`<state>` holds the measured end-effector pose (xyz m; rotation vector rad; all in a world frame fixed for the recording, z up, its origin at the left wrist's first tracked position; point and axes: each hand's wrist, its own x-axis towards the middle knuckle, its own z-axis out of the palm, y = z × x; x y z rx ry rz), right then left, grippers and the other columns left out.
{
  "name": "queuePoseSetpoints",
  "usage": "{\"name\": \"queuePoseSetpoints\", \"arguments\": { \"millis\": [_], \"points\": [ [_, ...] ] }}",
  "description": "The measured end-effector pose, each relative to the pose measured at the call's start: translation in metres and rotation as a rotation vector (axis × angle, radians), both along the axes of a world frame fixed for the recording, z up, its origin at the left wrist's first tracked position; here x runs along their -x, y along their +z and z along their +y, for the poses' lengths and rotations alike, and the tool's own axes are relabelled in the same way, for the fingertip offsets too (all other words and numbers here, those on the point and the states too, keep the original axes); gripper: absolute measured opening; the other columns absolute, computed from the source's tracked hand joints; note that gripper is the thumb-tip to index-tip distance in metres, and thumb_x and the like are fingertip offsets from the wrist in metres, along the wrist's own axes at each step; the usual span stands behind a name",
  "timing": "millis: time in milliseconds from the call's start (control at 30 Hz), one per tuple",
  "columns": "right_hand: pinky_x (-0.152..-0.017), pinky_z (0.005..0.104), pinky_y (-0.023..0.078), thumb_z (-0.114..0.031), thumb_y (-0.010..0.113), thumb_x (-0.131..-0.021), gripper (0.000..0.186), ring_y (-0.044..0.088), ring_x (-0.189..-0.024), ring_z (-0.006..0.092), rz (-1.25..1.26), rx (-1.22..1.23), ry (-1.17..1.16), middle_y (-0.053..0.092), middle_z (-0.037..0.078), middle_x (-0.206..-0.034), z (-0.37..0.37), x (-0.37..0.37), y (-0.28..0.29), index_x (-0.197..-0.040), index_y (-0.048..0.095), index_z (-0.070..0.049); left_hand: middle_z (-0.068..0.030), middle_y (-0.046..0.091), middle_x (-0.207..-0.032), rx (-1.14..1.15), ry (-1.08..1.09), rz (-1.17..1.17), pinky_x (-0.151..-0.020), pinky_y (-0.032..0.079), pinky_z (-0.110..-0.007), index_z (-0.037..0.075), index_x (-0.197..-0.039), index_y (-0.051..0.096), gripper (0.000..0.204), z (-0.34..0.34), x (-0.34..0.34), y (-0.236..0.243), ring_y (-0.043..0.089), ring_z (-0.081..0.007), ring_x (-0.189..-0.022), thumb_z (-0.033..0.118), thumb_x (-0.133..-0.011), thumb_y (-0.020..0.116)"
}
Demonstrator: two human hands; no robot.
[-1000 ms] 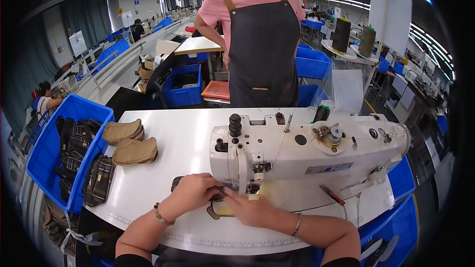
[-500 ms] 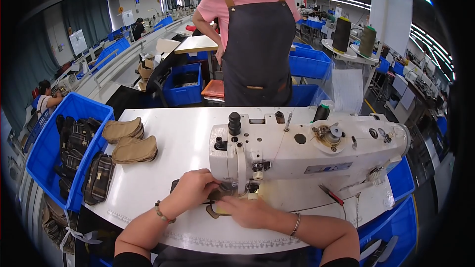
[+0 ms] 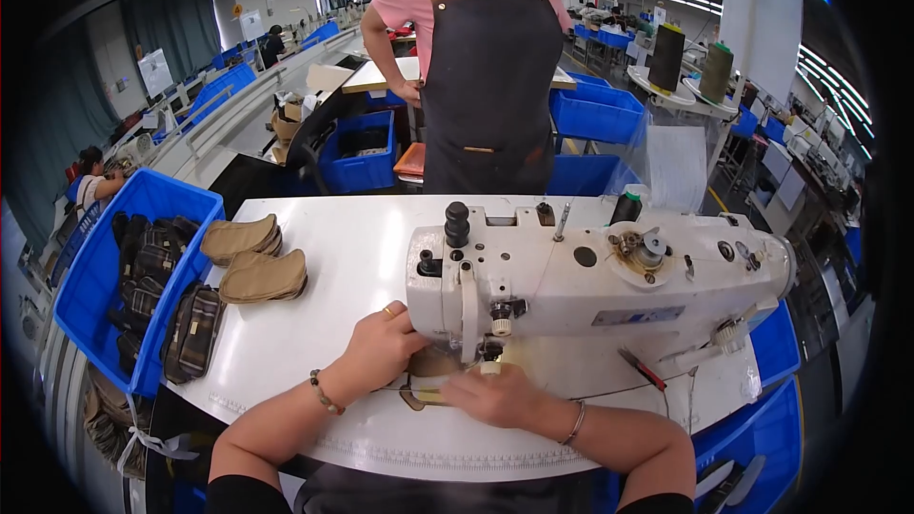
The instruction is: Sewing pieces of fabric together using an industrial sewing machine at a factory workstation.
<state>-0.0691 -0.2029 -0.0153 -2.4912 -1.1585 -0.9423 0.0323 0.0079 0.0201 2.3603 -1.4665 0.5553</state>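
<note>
A white sewing machine (image 3: 562,271) stands in front of me on a pale table. My left hand (image 3: 383,347) is left of its needle area, fingers bent together at the edge of a brown fabric piece (image 3: 433,364); the machine head partly hides the fingertips. To the right, close to the presser foot, my right hand (image 3: 490,395) is smeared by motion, and its fingers do not show clearly. Between the hands a small tan piece with a dark edge (image 3: 411,397) lies on the table by the machine's plate.
Tan fabric pieces (image 3: 264,278) are stacked at the left, beside a plaid pouch (image 3: 193,333) and a blue bin (image 3: 76,309) of similar pouches. Red-handled snips (image 3: 643,368) lie under the machine arm. A person in a dark apron (image 3: 490,86) stands across the table.
My left hand has shifted slightly up, and its fingers now reach behind the machine head. More brown fabric shows by the needle. My right hand has moved slightly right and blurred.
</note>
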Motion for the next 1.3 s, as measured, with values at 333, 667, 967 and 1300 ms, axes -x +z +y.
{"name": "queuePoseSetpoints", "arguments": {
  "millis": [333, 667, 967, 1300],
  "points": [
    [-0.044, 0.0272, 0.046, -0.012, 0.069, -0.077, 0.018, 0.056, -0.050, 0.0137, -0.098, -0.027, -0.167, 0.061, 0.000, -0.089, 0.001, 0.002, 0.001, -0.095, 0.068, -0.008, -0.0046, 0.061, -0.090, -0.163, -0.032, 0.090, -0.066, 0.057, -0.034, 0.006, -0.086, 0.069, 0.014, -0.003, 0.031, 0.008, 0.066, -0.0225, -0.078, 0.019, -0.081, 0.068],
    [-0.044, 0.0257, 0.042, -0.014, 0.069, -0.081, 0.025, 0.065, -0.068, 0.0064, -0.094, 0.023, -0.065, 0.070, 0.001, -0.096, 0.000, 0.007, -0.005, -0.105, 0.072, -0.008, -0.0034, 0.071, -0.083, 0.000, 0.032, 0.411, -0.062, 0.056, -0.035, 0.014, -0.084, 0.077, 0.006, 0.004, 0.002, -0.005, 0.069, -0.0234, -0.075, 0.017, -0.079, 0.075],
    [-0.046, 0.0265, 0.049, -0.010, 0.072, -0.077, 0.013, 0.063, -0.060, 0.0137, -0.169, -0.003, -0.043, 0.066, 0.005, -0.088, 0.000, 0.001, 0.003, -0.087, 0.070, -0.002, 0.0064, 0.063, -0.087, 0.072, -0.197, 0.079, -0.055, 0.052, -0.026, 0.018, -0.096, 0.076, 0.025, -0.005, 0.013, -0.004, 0.067, -0.0131, -0.078, 0.019, -0.071, 0.078],
    [-0.052, 0.0273, 0.046, -0.023, 0.074, -0.080, 0.013, 0.067, -0.083, 0.0050, -0.048, 0.130, -0.173, 0.070, -0.003, -0.091, 0.006, 0.016, -0.004, -0.089, 0.072, -0.014, 0.0023, 0.064, -0.096, -0.062, -0.063, 0.202, -0.060, 0.055, -0.031, 0.012, -0.098, 0.075, 0.027, 0.001, 0.028, -0.003, 0.067, -0.0177, -0.083, 0.009, -0.071, 0.071]
  ]
}}
